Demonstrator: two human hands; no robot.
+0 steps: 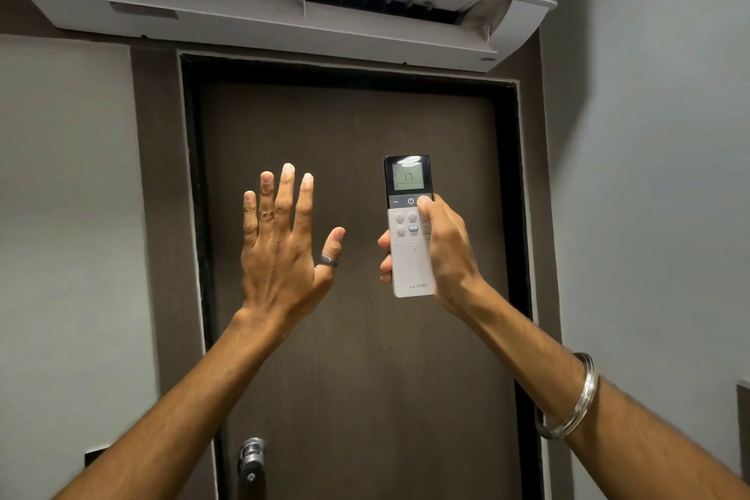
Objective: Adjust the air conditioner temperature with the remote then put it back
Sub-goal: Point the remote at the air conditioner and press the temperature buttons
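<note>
A white remote with a black top and a lit screen reading 17 stands upright in front of the door. My right hand grips it from the right side, thumb resting on a button just right of the power button. The white air conditioner hangs on the wall above the door, its flap open. My left hand is raised to the left of the remote, back toward me, fingers spread, holding nothing, with rings on the thumb and one finger.
A dark brown door in a black frame fills the middle, with a metal knob at its lower left. Grey walls stand on both sides. A dark fitting shows at the right edge.
</note>
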